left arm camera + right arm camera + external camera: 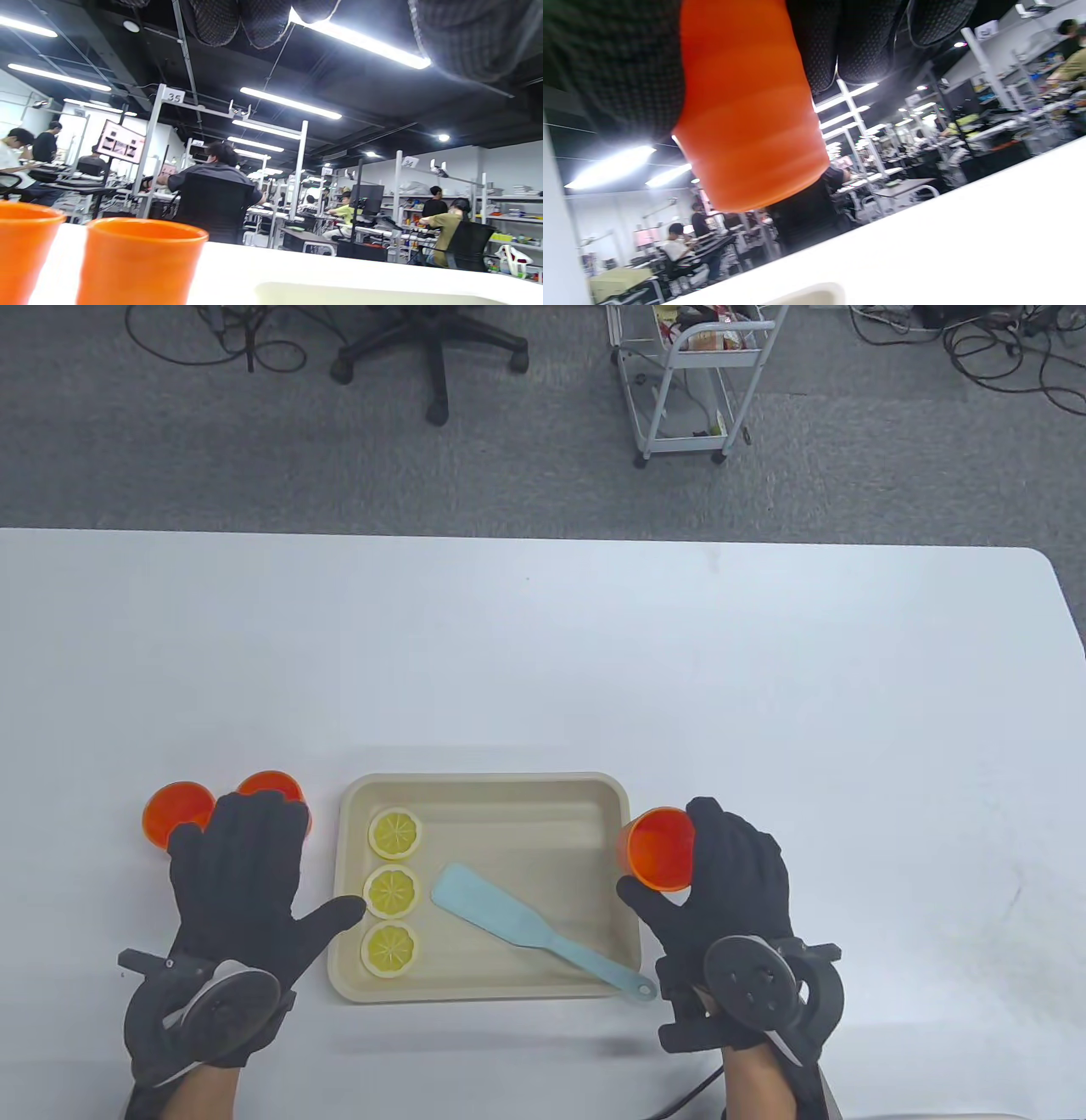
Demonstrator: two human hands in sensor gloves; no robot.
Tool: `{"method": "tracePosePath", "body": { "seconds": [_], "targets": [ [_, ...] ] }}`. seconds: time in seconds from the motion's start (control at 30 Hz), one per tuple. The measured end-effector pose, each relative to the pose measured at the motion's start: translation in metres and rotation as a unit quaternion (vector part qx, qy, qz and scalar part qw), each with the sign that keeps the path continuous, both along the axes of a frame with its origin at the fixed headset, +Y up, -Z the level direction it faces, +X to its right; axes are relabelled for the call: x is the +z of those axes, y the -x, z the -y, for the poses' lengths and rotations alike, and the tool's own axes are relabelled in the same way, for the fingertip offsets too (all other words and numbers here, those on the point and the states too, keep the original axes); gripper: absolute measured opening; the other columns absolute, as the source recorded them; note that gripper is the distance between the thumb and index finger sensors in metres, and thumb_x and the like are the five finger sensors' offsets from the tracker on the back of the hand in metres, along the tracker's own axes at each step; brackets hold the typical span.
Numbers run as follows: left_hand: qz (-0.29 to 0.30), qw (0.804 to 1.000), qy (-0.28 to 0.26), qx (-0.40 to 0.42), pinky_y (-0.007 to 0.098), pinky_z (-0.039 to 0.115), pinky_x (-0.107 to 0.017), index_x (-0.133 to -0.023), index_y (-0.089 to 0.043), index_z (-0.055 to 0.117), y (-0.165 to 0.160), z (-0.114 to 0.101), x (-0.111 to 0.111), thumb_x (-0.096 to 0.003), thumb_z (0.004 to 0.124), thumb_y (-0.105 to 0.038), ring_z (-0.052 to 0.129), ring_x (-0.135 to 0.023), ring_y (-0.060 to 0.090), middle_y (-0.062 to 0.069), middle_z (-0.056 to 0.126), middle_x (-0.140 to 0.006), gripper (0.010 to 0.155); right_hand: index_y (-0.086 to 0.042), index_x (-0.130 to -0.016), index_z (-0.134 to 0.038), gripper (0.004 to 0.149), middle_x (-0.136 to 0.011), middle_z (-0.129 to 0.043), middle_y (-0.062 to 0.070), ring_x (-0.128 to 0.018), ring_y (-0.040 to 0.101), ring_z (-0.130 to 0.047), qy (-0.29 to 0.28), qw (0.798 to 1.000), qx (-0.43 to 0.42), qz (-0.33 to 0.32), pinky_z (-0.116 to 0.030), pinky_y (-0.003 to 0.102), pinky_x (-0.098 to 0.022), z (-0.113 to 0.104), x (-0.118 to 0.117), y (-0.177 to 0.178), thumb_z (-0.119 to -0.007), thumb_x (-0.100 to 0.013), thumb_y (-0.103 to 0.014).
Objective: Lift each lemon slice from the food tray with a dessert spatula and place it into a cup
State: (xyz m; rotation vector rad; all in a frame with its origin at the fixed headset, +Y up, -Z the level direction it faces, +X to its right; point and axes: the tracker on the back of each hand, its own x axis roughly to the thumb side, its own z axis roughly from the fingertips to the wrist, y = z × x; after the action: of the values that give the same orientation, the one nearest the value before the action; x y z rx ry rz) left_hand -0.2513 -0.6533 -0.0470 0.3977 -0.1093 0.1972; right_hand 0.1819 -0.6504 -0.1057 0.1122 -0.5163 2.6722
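A beige food tray (484, 789) lies near the table's front edge. Three lemon slices (395, 833) (392, 892) (389, 949) line its left side, and a light blue dessert spatula (530, 929) lies across its middle, its handle end over the front right rim. My right hand (713, 874) grips an orange cup (660, 848) (746, 106) by the tray's right rim, tilted, lifted off the table. Two more orange cups (176, 813) (271, 791) (135, 262) stand left of the tray. My left hand (246, 865) hovers flat over them, fingers spread, holding nothing.
The white table (543, 661) stretches far behind the tray. An office chair (433, 347) and a wire cart (687, 381) stand on the floor beyond the far edge.
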Motion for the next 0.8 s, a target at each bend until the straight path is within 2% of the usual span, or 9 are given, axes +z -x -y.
{"method": "tracePosePath", "body": {
  "seconds": [0.2,0.4,0.63,0.8],
  "targets": [
    [-0.03,0.998,0.051,-0.011,0.081,0.032,-0.081,-0.124,-0.023,0.027,0.015,0.012,-0.011,-0.048,0.078,-0.073,0.041,-0.12,0.052,0.017,0.035,-0.131,0.105,-0.018,-0.115,-0.046,0.104,-0.107,-0.07,0.005,-0.103,0.036,-0.074,0.077,0.996,0.014,0.044,-0.053,0.065,-0.078,0.033,-0.031,-0.014,-0.102,-0.039,-0.058],
    [-0.054,0.996,0.075,-0.002,0.081,0.032,-0.08,-0.124,-0.022,0.027,0.029,0.022,-0.018,-0.0482,0.078,-0.073,0.041,-0.119,0.052,0.018,0.035,-0.13,0.105,-0.023,-0.115,-0.046,0.103,-0.107,-0.071,0.003,-0.103,0.036,-0.074,0.121,0.989,0.018,0.082,-0.053,0.065,-0.078,0.058,-0.053,-0.014,-0.105,-0.038,-0.057],
    [-0.07,0.993,0.093,0.015,0.081,0.032,-0.08,-0.124,-0.022,0.027,0.041,0.029,-0.023,-0.0488,0.077,-0.073,0.041,-0.119,0.053,0.018,0.035,-0.13,0.104,-0.024,-0.116,-0.045,0.102,-0.107,-0.071,0.003,-0.102,0.036,-0.075,0.167,0.98,0.027,0.108,-0.054,0.064,-0.078,0.079,-0.065,-0.007,-0.104,-0.038,-0.056],
    [-0.08,0.992,0.098,0.018,0.082,0.032,-0.08,-0.124,-0.021,0.027,0.045,0.032,-0.024,-0.0487,0.077,-0.073,0.041,-0.119,0.054,0.018,0.035,-0.13,0.105,-0.024,-0.116,-0.044,0.101,-0.108,-0.07,0.004,-0.102,0.036,-0.075,0.174,0.976,0.03,0.127,-0.054,0.064,-0.078,0.088,-0.067,-0.011,-0.102,-0.04,-0.057]
  ]
}}
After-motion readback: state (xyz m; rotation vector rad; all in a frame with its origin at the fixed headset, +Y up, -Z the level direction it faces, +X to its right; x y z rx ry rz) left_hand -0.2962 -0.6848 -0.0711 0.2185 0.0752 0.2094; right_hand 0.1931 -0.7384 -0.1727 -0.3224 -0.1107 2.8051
